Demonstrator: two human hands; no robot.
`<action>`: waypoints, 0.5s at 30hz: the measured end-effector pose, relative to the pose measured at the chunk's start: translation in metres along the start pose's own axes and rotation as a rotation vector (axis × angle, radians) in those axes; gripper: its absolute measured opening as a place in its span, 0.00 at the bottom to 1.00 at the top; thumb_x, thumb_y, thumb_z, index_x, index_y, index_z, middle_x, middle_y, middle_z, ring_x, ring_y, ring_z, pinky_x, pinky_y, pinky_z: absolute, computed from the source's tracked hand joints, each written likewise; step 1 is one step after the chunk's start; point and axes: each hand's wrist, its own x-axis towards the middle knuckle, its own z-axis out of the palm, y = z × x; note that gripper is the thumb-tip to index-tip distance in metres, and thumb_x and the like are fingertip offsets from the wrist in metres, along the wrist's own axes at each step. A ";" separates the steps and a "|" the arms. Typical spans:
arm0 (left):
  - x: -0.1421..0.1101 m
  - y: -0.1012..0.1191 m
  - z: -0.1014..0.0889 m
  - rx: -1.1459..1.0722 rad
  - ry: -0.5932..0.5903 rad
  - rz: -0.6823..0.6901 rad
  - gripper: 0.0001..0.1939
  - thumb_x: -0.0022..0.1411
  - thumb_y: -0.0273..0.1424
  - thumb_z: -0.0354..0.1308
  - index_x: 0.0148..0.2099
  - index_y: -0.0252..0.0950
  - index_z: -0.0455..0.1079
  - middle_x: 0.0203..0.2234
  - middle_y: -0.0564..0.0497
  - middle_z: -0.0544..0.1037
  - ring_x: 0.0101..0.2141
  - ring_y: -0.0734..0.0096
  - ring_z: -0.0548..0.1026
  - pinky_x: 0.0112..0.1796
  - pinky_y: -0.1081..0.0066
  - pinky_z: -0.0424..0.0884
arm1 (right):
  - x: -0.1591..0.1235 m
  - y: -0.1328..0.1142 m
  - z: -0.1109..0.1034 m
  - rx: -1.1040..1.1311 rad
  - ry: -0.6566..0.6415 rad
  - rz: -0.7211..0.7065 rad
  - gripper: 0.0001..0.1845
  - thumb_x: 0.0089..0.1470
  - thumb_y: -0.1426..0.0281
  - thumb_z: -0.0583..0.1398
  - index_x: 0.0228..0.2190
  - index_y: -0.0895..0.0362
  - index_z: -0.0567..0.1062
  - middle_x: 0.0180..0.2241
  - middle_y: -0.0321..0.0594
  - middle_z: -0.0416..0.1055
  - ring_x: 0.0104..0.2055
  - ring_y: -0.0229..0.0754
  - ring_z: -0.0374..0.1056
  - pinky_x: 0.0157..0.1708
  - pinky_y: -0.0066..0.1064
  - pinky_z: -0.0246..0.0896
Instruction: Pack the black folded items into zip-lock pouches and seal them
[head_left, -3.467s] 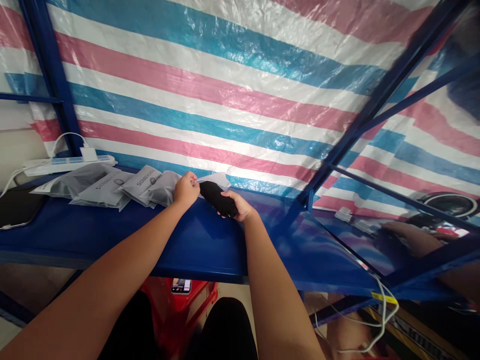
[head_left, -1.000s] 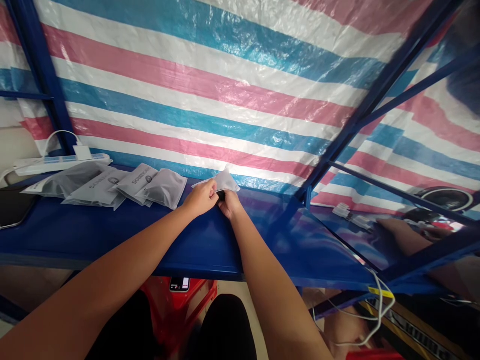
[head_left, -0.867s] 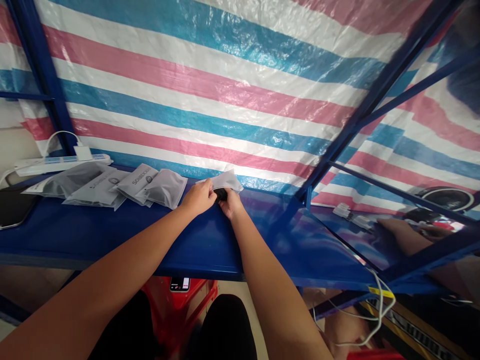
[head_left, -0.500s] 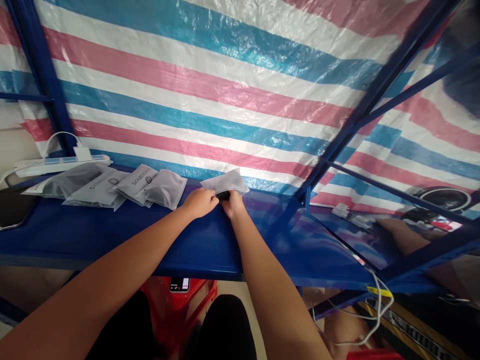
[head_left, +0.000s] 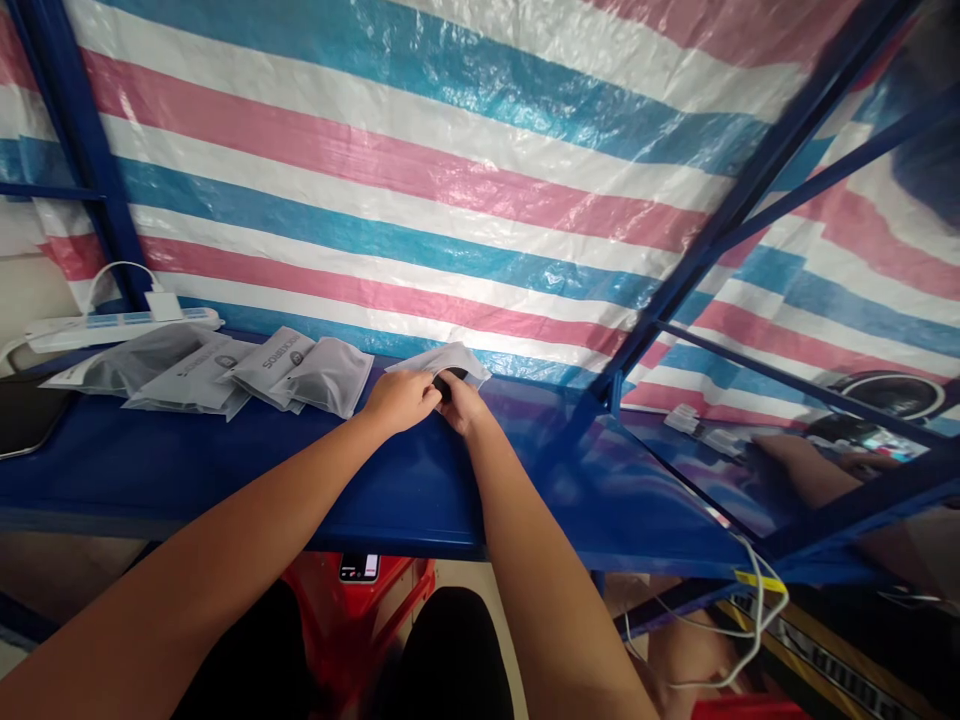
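My left hand point(head_left: 405, 400) and my right hand point(head_left: 460, 402) meet over the back of the blue shelf, fingers closed. Between them is a black item point(head_left: 451, 378) with a rounded edge; its kind I cannot make out. My right fingers grip this item, while the left thumb and fingers pinch at the near edge of a frosted grey plastic bag point(head_left: 439, 356). The bag lies behind the hands, and the black item is at its mouth, partly covered by my fingers. Left of my hands, several similar frosted bags point(head_left: 330, 375) with dark printing lie overlapping.
A white power strip point(head_left: 124, 328) with a plugged-in charger and a dark tablet-like device point(head_left: 30, 415) occupy the left end. Blue frame posts point(head_left: 652, 310) and striped sheeting point(head_left: 420, 180) bound the shelf. At right are another person's arm point(head_left: 802, 470) and white cables point(head_left: 757, 620).
The black item shows more between my hands, and my right hand has tilted slightly left. The bag has shifted a little left and looks flatter.
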 end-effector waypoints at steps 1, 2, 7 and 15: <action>0.000 0.000 -0.001 0.005 -0.002 0.004 0.10 0.64 0.30 0.54 0.30 0.39 0.72 0.28 0.46 0.78 0.31 0.58 0.75 0.31 0.64 0.63 | 0.000 0.000 0.000 -0.001 0.000 0.000 0.10 0.54 0.71 0.64 0.39 0.56 0.72 0.36 0.39 0.77 0.37 0.41 0.75 0.32 0.30 0.75; 0.000 0.000 -0.001 0.009 -0.012 0.017 0.10 0.64 0.30 0.54 0.31 0.39 0.73 0.29 0.46 0.79 0.31 0.58 0.76 0.32 0.64 0.63 | 0.000 0.001 0.000 -0.006 0.001 -0.003 0.10 0.54 0.71 0.64 0.39 0.56 0.72 0.36 0.39 0.77 0.36 0.41 0.75 0.32 0.30 0.75; -0.002 0.009 0.002 -0.018 -0.145 0.196 0.10 0.65 0.30 0.54 0.32 0.38 0.74 0.31 0.46 0.81 0.33 0.58 0.77 0.33 0.64 0.65 | -0.001 0.009 0.001 -0.009 0.015 -0.117 0.13 0.46 0.76 0.65 0.35 0.54 0.74 0.33 0.36 0.76 0.35 0.41 0.74 0.34 0.30 0.75; -0.004 0.013 0.005 0.055 -0.108 0.159 0.08 0.65 0.31 0.54 0.35 0.38 0.73 0.32 0.45 0.81 0.34 0.57 0.78 0.32 0.64 0.64 | 0.003 0.013 0.000 -0.057 0.105 -0.119 0.13 0.47 0.71 0.66 0.37 0.57 0.74 0.29 0.37 0.74 0.37 0.44 0.74 0.35 0.32 0.74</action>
